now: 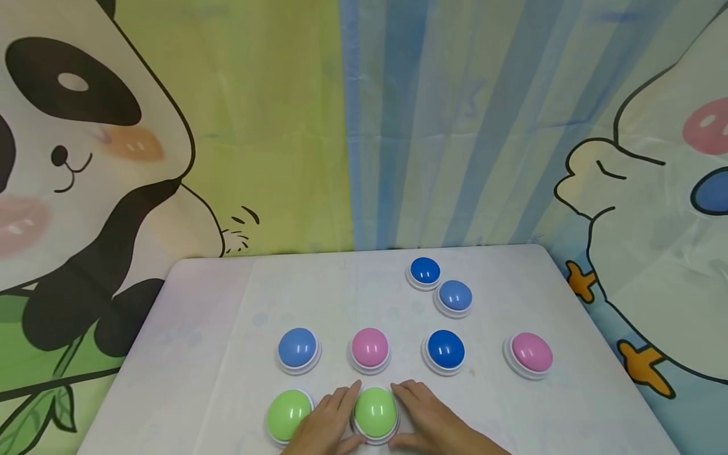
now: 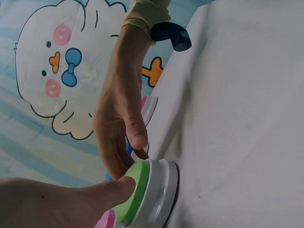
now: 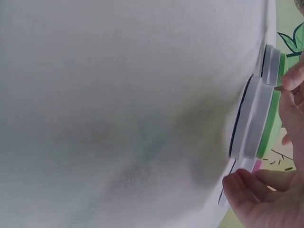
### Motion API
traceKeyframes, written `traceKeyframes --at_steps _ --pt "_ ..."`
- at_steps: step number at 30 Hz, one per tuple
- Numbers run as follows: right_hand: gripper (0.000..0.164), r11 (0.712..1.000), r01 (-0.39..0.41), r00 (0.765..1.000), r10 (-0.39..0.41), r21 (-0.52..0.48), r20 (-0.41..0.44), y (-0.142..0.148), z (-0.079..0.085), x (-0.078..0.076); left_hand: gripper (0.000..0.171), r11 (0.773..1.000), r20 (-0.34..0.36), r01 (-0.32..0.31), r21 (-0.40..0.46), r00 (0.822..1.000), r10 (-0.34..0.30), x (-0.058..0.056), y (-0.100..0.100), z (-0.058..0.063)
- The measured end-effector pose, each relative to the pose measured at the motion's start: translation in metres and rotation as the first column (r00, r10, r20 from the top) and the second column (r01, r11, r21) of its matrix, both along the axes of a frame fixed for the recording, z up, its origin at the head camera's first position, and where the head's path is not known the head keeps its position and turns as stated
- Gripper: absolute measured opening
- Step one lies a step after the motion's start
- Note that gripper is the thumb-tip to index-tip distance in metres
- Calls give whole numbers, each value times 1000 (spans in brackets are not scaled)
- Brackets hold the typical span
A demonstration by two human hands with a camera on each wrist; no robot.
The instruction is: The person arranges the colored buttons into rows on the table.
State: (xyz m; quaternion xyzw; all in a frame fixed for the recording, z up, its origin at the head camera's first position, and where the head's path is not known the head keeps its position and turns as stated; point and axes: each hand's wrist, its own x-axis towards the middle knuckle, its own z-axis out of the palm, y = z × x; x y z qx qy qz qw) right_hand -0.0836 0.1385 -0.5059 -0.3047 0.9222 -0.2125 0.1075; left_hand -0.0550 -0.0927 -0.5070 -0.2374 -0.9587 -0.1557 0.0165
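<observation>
Partly covered by the left hand [image 1: 325, 422], an outer green dome button [image 1: 286, 414] sits nearer than a light-blue dome button [image 1: 297, 347]. That hand's thumb and index finger stand apart at the left side of the central green dome button [image 1: 376, 411], which rests on the white table [image 1: 182, 373], nearer than a pink dome button [image 1: 370, 347]. The right hand [image 1: 435, 418], thumb and index likewise apart, flanks its right side; whether those fingertips touch is unclear. The head view's lower edge cuts off both arms.

I see green buttons [image 1: 375, 412], pink buttons [image 1: 370, 347], blue buttons [image 1: 446, 349], a white table [image 1: 222, 309] and a blue striped wall [image 1: 398, 126].
</observation>
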Motion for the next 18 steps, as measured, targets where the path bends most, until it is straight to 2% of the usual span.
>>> traceKeyframes --at_steps 3,5,8,13,18 --pt "78 999 31 991 -32 -13 -127 6 2 2 76 999 -48 20 31 999 -18 0 1 4" --pt "73 998 44 970 -54 -47 -237 11 5 3 74 997 -79 43 72 996 -37 -1 2 8" --pt "68 994 62 940 -87 -88 -331 17 10 1 70 986 -125 88 139 990 -71 -5 5 16" --pt "64 989 106 934 -134 -100 -332 22 21 -5 68 979 -150 113 171 985 -88 -16 9 28" --pt "61 983 154 940 -177 -101 -292 25 30 -11 65 976 -148 111 189 986 -83 -28 11 30"
